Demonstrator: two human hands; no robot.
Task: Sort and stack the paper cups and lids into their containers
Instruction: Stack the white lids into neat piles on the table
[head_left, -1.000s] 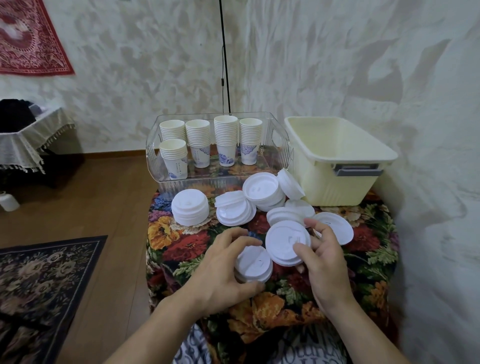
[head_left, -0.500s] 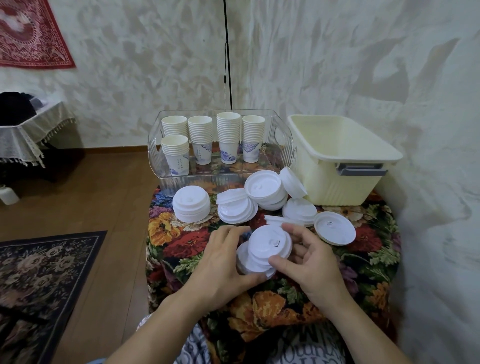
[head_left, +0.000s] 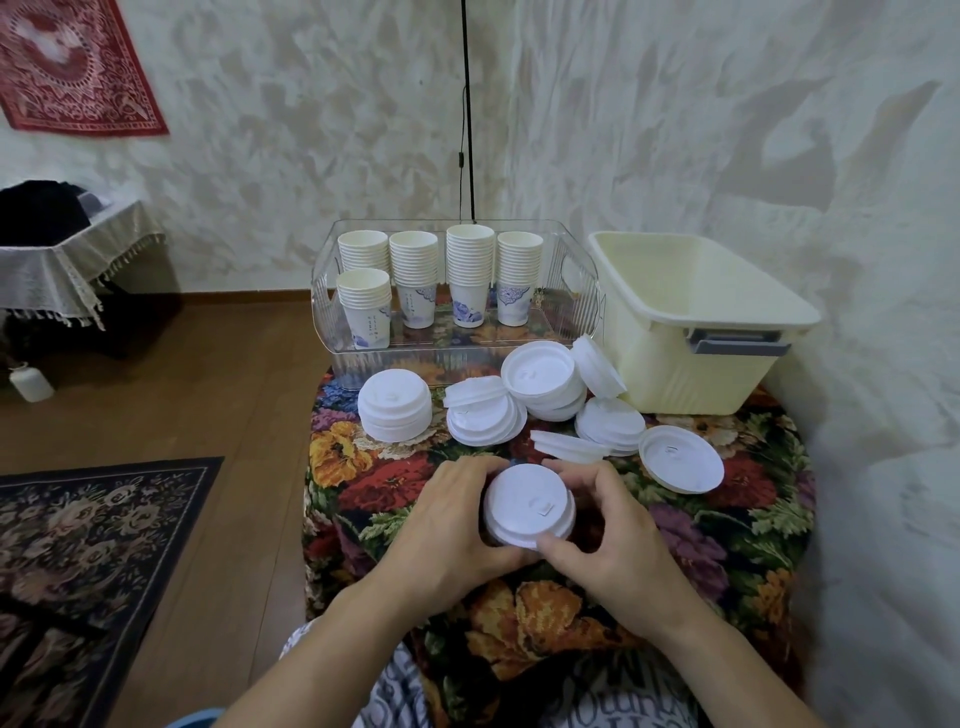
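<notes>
A person's left hand (head_left: 452, 525) and right hand (head_left: 608, 540) cup a short stack of white lids (head_left: 529, 506) from either side, fingers curled round its rim, over a flowered tablecloth (head_left: 395, 483). Beyond the fingertips lie more lid piles (head_left: 540, 384) and a single lid (head_left: 680, 465), the latter beyond the right hand; farther off, the clear tray (head_left: 332, 291) holds five columns of paper cups (head_left: 470, 270), and the cream bin (head_left: 691, 332) stands beyond the right hand, apparently with nothing in it. The step appears to be squaring the stack: even pressure from both sides, rims nested flush, should keep the lids from skewing before they are carried toward the bin.
</notes>
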